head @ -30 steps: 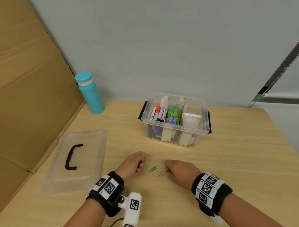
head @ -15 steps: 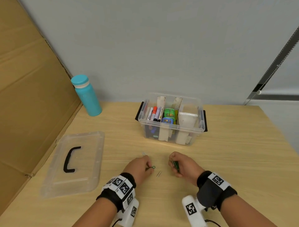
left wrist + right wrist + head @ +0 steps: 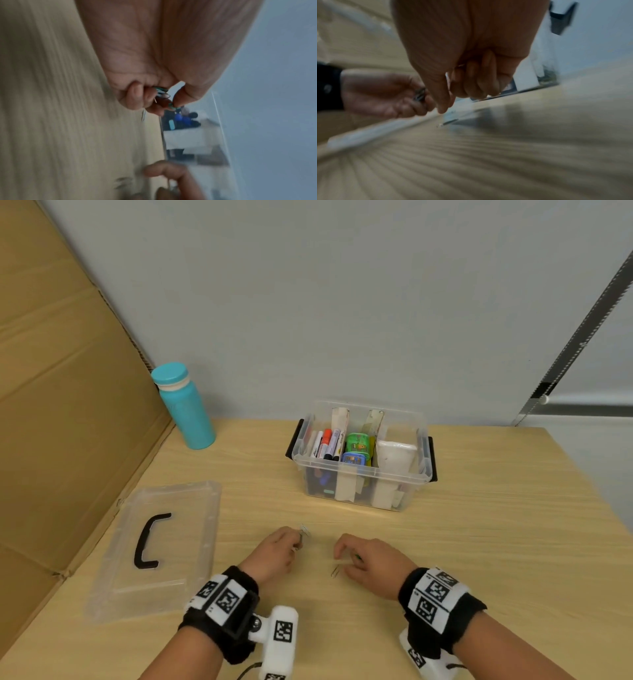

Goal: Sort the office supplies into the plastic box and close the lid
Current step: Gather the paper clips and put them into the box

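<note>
The left hand [image 3: 274, 553] pinches green paper clips [image 3: 162, 92] in curled fingers [image 3: 135, 94], while the right hand [image 3: 373, 563] curls its fingers [image 3: 476, 82] beside a clip [image 3: 336, 571] on the surface [image 3: 479, 542].

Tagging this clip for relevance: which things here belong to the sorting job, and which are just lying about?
Job:
plastic box
lid
paper clips in left hand
paper clip on table
left hand
right hand

Lying about:
teal bottle
cardboard sheet

Open plastic box [image 3: 363, 474] of supplies, lid [image 3: 154, 546] left, both hands [image 3: 274, 553] [image 3: 370, 563] curled over paper clips [image 3: 335, 571]
</note>
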Motion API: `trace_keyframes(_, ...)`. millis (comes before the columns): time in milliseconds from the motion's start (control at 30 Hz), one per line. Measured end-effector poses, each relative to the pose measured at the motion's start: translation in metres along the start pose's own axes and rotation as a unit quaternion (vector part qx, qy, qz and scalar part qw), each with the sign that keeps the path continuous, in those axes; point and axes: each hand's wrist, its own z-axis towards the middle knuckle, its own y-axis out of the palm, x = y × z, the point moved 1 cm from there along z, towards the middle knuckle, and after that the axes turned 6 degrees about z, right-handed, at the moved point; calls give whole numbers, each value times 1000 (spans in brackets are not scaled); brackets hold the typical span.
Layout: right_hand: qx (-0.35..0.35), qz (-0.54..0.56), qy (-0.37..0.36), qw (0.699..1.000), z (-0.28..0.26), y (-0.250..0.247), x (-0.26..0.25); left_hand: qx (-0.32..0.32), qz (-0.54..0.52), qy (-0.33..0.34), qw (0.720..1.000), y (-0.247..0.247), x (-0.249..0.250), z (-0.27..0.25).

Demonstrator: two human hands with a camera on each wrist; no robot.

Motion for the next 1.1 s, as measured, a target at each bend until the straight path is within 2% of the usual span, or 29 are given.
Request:
trace_keyframes(67, -23, -123, 1, 992, 3, 0, -4, -8, -183, -30, 983, -6, 3, -4)
trace_keyframes(167, -31, -174, -7, 984, 9, 0, -9, -28, -310, -24, 950, -16, 4, -5)
trace_keyframes(333, -55, -183, 24, 981, 15, 5, -15, -22, -354, -5, 935, -23, 5, 1)
trace_keyframes(500, -80, -157, 41, 984, 17, 8, -15, -44, -341, -10, 939, -22, 10, 6)
trace_keyframes(567, -83, -160, 34, 983, 15, 8, -16, -26, -240, -16, 970, -19, 13, 12)
trace_keyframes(600, -84, -162, 31, 983, 14, 8, -16, -9, -122, -4, 993, -18, 13, 14)
trace_keyframes(633, -83, -166, 26, 982, 13, 9, -17, 8, 25, 22, 999, -18, 14, 18)
trace_keyframes(667, -80, -170, 21, 982, 13, 9, -18, 16, 168, 56, 984, -18, 14, 22)
trace_keyframes(700, -74, -175, 16, 982, 12, 10, -18, 14, 279, 84, 956, -16, 13, 26)
trace_keyframes(767, -62, -179, 8, 982, 10, 10, -19, 7, 410, 98, 907, -13, 14, 30)
trace_keyframes(833, -51, -179, 4, 983, 8, 11, -17, 10, 466, 96, 879, -9, 17, 33)
trace_keyframes(1100, -38, -147, 10, 988, 2, 10, -11, 2, 531, 84, 843, -12, 28, 37)
